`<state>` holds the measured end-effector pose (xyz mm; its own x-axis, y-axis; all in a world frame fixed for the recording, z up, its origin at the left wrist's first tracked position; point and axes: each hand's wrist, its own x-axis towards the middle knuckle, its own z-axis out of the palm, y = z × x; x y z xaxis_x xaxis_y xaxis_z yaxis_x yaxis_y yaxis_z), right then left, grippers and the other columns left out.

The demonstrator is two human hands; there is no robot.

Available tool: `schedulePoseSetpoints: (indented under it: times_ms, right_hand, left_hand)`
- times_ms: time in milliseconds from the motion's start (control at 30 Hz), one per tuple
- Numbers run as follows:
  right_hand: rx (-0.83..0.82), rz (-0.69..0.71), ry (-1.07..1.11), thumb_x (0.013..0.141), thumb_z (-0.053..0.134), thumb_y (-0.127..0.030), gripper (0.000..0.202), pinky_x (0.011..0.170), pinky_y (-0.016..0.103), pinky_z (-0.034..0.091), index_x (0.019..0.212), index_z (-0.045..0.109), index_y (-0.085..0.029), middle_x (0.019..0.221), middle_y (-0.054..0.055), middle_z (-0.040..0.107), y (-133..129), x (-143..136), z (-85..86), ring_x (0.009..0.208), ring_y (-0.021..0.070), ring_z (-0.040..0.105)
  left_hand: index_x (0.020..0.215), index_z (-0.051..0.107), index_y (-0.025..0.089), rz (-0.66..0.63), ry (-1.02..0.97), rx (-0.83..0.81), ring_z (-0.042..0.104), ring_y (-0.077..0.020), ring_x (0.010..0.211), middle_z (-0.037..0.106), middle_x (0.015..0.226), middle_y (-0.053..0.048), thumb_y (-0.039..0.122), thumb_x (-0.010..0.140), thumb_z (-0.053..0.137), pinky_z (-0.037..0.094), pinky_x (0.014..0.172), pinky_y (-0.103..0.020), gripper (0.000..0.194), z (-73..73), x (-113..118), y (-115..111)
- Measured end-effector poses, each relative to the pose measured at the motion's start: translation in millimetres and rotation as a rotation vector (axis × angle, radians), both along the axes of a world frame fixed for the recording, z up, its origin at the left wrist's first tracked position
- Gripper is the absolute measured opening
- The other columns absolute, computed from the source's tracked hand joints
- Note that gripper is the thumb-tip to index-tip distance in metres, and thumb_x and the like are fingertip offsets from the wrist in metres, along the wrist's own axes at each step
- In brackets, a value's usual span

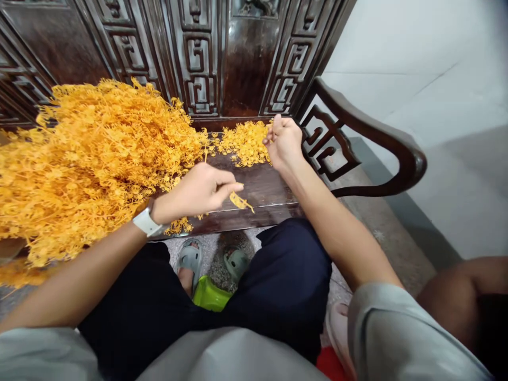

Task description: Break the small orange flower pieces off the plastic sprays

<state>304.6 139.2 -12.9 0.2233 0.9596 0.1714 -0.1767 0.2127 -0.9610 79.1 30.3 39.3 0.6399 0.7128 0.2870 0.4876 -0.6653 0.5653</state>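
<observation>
A large heap of yellow-orange plastic pieces (107,159) covers the left part of the dark wooden bench (262,185). My left hand (202,189), with a white watch on its wrist, is closed in front of the heap. Its thumb and finger pinch a small yellow piece (240,201) that hangs over the bench. My right hand (283,138) is raised at the right end of a smaller pile of yellow pieces (246,144). Its fingers are curled together, and what they hold, if anything, is hidden.
Behind the heap rises the carved wooden backrest (250,69). A curved armrest (381,132) stands at the right, beside a white wall. Between my legs is a bright green object (211,294) on the floor. Another person's bare limb (456,301) shows at the lower right.
</observation>
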Motion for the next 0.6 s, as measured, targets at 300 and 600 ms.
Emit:
schedulePoseSetpoints:
  times_ms: [300, 600]
  right_hand:
    - [0.010, 1.096, -0.578, 0.088, 0.088, -0.044, 0.030, 0.068, 0.027, 0.053, 0.093, 0.080, -0.016, 0.076, 0.003, 0.076, -29, 28, 9.6, 0.070, 0.0141, 0.067]
    - [-0.018, 0.822, 0.075, 0.083, 0.090, -0.056, 0.040, 0.057, 0.023, 0.047, 0.079, 0.068, -0.022, 0.070, -0.001, 0.069, -27, 32, 32.5, 0.058, 0.0106, 0.054]
  left_hand:
    - [0.073, 0.065, 0.020, 0.062, 0.171, 0.032, 0.047, -0.0145, 0.051, 0.057, 0.058, -0.001, 0.041, 0.110, 0.053, 0.031, 0.060, -0.032, 0.044, -26.3, -21, 34]
    - [0.072, 0.061, 0.021, 0.055, 0.305, -0.025, 0.048, -0.0164, 0.054, 0.057, 0.058, -0.002, 0.042, 0.108, 0.056, 0.026, 0.060, -0.032, 0.043, -47.3, -35, 60]
